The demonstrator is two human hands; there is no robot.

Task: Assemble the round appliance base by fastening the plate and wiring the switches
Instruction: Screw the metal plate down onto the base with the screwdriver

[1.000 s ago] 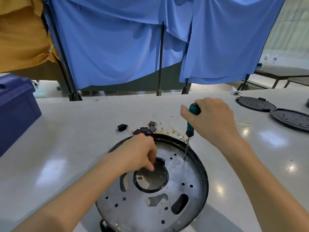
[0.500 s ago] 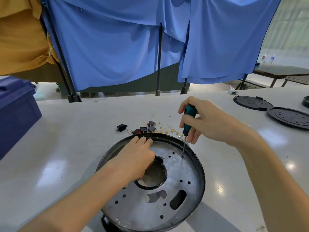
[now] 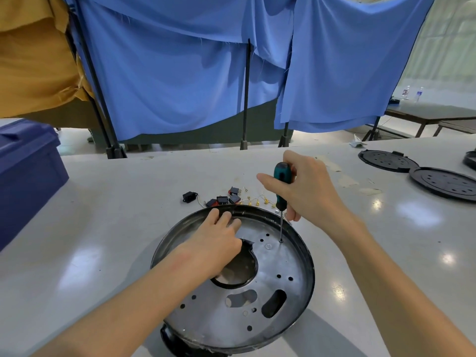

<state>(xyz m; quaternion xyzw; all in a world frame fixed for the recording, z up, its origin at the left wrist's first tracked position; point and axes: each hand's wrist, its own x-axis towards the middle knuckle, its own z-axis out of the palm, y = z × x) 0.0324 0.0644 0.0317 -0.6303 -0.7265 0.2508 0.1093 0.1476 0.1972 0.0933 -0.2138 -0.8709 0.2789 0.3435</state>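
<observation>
- Round appliance base point(image 3: 311, 279), black rim, sits low centre of frame on the white table point(image 3: 116, 215).
- Metal plate point(image 3: 283, 264) lies inside the base, with 1 big round cut-out in the middle, 2 oblong slots nearer the camera and many small holes.
- Left hand point(image 3: 216, 243) lies flat on the plate's left-far part, fingers straight and spread toward the far rim, palm over the edge of the centre cut-out, nothing held.
- Right hand point(image 3: 306, 191) is wrapped round the teal-and-black handle of the screwdriver point(image 3: 282, 186), with the index finger sticking out to the left.
- The screwdriver stands near upright, tip down in a screw point(image 3: 281, 240) on the plate's far-right area.
- A flat round head point(image 3: 268, 246) sits just left of that tip, too small to tell what it is.
- The 2 hands are apart, both over the base.
- Rocker switches point(image 3: 222, 199), black with red, are clustered on the table just beyond the far rim, with brass terminals point(image 3: 257, 201) on thin wires strung to their right.
- 1 black socket part point(image 3: 189, 196) lies just left of the switches.
- 2 black round covers point(image 3: 387, 161) point(image 3: 443, 182) are at right of frame, overlapping at the edges.
- Blue bin point(image 3: 25, 171) at the left edge.
- Blue cloth point(image 3: 180, 73) hangs across the top on black poles, yellow cloth point(image 3: 33, 60) at upper left.
</observation>
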